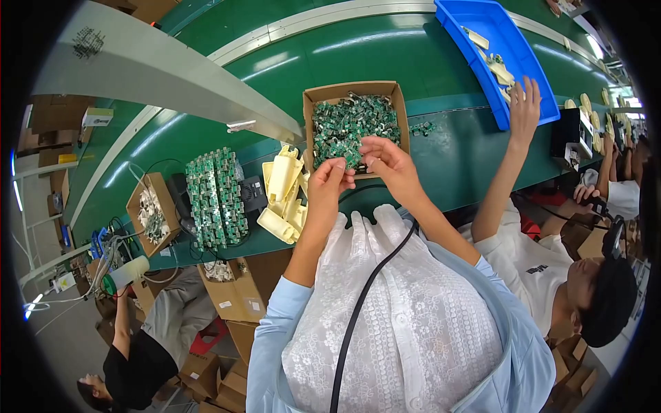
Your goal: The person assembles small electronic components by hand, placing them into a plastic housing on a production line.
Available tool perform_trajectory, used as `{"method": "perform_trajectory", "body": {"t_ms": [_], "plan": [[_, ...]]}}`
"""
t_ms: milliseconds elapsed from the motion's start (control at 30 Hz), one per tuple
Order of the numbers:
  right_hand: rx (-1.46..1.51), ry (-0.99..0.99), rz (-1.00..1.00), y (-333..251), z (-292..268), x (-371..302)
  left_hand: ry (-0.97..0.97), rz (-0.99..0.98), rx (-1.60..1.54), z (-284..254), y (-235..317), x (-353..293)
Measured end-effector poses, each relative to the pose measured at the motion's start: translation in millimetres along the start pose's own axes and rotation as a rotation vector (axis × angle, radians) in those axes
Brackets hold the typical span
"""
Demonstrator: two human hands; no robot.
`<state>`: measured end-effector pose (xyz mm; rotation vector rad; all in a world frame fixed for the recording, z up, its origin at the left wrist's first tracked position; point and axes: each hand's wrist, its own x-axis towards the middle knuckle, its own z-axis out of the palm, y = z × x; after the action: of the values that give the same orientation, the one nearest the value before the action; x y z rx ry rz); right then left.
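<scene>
A cardboard box (403, 117) full of small green circuit boards (358, 117) stands in front of me on the green worktable. Over its near edge, my left hand (330, 180) is closed, thumb against fingers, at a small circuit board (352, 158). My right hand (390, 164) bends its fingers in a pinch at the other side of that board. The boards behind are the same green, so the exact grip is hard to make out. Left of my left hand lies a pile of cream plastic housings (281, 182), some hollow side up.
Rows of green circuit boards (217, 196) lie farther left, beside a small box of white parts (157, 213). A few loose boards (423, 129) sit right of the box. A co-worker's hand (525, 103) reaches into a blue tray (505, 113) of cream parts. A grey beam (186, 76) slants overhead.
</scene>
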<state>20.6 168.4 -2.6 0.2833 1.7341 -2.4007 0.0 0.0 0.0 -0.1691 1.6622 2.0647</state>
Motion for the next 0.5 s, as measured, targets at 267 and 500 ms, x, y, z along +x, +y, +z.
{"method": "perform_trajectory", "body": {"t_ms": [267,500], "plan": [[-0.304,-0.038,-0.232,-8.8,10.8,1.8,-0.39,-0.404,-0.816,-4.9,-6.0,1.3],[-0.494,0.067,-0.238,-13.8,17.9,-2.3,-0.156,-0.338,-0.446,2.7,-8.5,-6.0]]}}
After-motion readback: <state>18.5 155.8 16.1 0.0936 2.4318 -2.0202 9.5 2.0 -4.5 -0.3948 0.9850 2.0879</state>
